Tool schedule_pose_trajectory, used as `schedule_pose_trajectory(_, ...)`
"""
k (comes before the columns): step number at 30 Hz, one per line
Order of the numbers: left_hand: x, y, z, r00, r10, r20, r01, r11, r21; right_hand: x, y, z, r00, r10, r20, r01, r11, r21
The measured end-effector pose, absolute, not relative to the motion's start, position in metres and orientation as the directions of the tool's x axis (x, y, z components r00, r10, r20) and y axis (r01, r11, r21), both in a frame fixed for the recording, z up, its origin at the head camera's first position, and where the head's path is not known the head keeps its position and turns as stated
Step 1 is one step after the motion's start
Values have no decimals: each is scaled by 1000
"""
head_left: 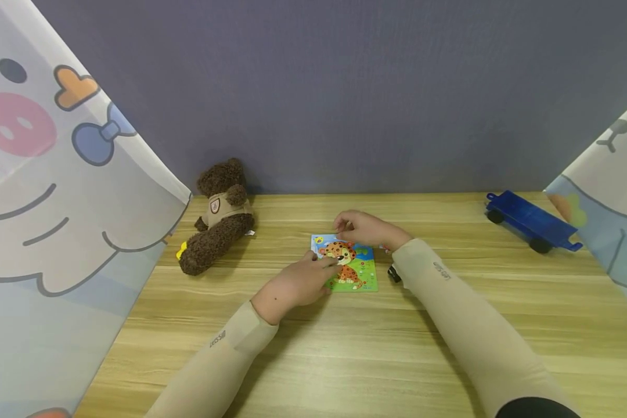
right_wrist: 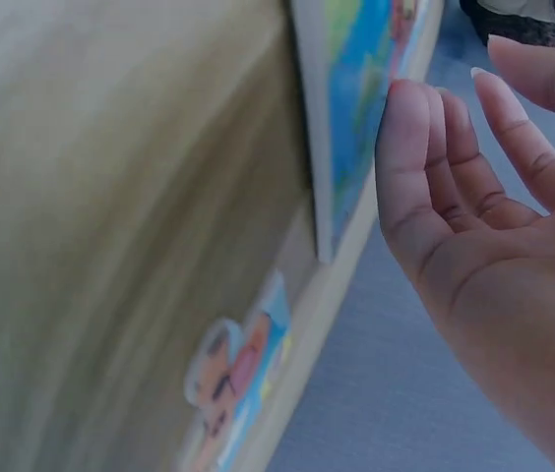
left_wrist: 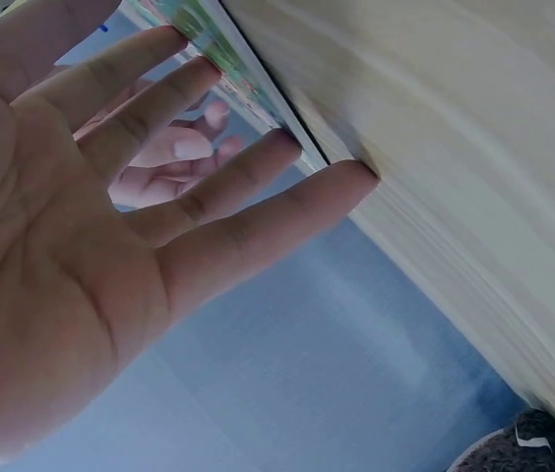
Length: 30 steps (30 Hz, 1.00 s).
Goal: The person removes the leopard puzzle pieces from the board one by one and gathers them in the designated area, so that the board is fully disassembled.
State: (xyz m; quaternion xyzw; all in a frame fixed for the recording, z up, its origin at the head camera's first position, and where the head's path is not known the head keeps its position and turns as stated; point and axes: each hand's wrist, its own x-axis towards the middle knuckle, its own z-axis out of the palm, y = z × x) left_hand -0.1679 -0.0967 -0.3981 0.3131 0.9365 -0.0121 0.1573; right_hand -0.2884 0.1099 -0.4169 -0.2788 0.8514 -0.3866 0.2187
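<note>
A square picture board [head_left: 367, 277] with a spotted leopard cub on grass lies flat on the wooden table. My left hand [head_left: 304, 280] reaches over its left side, fingers spread and nearly straight; in the left wrist view the fingertips [left_wrist: 282, 147] touch the board and the table beside it. At the board's top edge is my right hand [head_left: 366, 228], its fingers loosely bent. In the right wrist view one fingertip of the right hand [right_wrist: 514, 236] touches the picture, and nothing shows between thumb and fingers. A loose jigsaw piece [right_wrist: 233, 379] lies beside the board, mostly hidden by the right wrist in the head view.
A brown teddy bear [head_left: 216, 232] in a tan shirt sits at the back left of the table. Toward the back right stands a blue toy wagon [head_left: 530, 217] with black wheels. A grey partition [head_left: 345, 98] rises behind, and cartoon-printed curtains [head_left: 83, 232] hang at both sides.
</note>
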Motion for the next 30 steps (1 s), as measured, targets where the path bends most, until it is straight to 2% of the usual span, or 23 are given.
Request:
schedule_pose_trajectory(14, -169, -96, -399, -755, 582, -303, 590, 804, 72, -290, 106, -422, -725, -647, -238, -314, 617, -721)
schedule_pose_trajectory(30, -169, -97, -398, -746, 597, -297, 606, 792, 70, -291, 105, -422, -725, -652, -224, -355, 631, -690)
